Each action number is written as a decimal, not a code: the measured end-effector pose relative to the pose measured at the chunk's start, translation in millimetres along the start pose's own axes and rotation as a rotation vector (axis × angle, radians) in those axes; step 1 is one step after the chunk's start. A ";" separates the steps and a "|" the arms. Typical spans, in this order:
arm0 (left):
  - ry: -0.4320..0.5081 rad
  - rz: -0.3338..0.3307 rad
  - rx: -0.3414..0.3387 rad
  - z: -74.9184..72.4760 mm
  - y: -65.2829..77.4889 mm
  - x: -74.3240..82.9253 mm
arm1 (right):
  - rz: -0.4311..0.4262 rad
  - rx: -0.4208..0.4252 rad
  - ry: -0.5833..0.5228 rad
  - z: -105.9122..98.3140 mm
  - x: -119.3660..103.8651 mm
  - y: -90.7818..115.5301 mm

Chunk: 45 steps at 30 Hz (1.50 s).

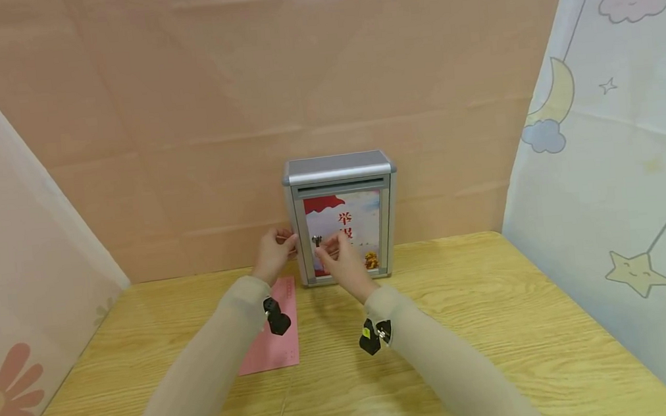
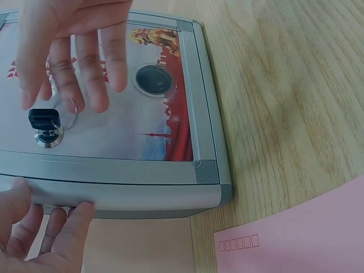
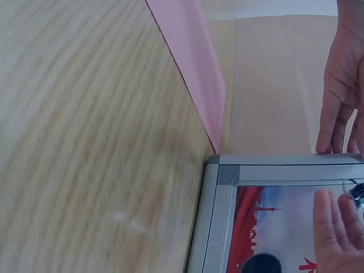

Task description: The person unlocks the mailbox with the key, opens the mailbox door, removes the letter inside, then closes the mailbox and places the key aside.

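Observation:
A grey metal letter box [image 1: 338, 165] with a slot near its top stands upright against the back wall. My left hand [image 1: 275, 252] touches the box's left side with its fingertips, the fingers fairly straight in the right wrist view. A key with a black head [image 2: 44, 119] sits in the lock on the box's front, a metal ring [image 2: 68, 115] hanging from it. My right hand [image 1: 342, 260] is in front of the panel beside the key. Its extended fingers [image 2: 91, 74] show near the key and ring, with no grip on them visible.
A pink envelope [image 1: 274, 345] lies flat on the wooden table [image 1: 468, 328], left of the box and partly under my left forearm. A round window [image 2: 153, 79] is set in the box's front. Printed cloth walls [image 1: 621, 176] flank the table.

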<state>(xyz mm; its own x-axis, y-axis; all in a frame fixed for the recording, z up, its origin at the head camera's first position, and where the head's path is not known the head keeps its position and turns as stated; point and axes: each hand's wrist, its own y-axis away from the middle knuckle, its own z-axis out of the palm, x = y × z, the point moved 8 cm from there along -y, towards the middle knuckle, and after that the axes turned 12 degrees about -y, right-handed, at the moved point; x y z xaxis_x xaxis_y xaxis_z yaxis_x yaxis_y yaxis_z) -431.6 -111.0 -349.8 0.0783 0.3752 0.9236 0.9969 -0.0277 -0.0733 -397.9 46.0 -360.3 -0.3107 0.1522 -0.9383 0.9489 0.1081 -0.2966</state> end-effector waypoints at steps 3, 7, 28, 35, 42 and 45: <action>0.007 -0.004 0.006 -0.5 0.3 -0.3 | 0.057 -0.018 -0.092 1.4 3.8 2.5; 0.019 -0.007 0.011 -1.0 0.6 -0.8 | 0.224 -0.042 -0.296 10.2 14.0 3.3; 0.000 -0.003 0.004 0.0 1.5 9.5 | 0.653 0.081 -1.027 28.1 26.4 -1.4; -0.008 0.005 0.011 0.0 3.0 9.2 | 0.657 0.099 -1.039 26.6 24.0 -2.0; 0.016 0.004 0.018 0.6 4.8 5.6 | 0.631 0.109 -0.949 25.9 23.8 -2.7; 0.024 -0.006 0.024 0.5 5.2 3.9 | 0.599 0.101 -0.879 25.3 24.5 -4.7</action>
<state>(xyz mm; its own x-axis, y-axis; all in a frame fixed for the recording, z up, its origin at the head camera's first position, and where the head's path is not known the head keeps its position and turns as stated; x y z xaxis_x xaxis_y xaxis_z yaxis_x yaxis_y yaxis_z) -426.2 -109.2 -346.8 0.0725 0.3534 0.9327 0.9971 -0.0033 -0.0763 -408.5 24.4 -386.4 0.3188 -0.6129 -0.7230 0.9463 0.1628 0.2793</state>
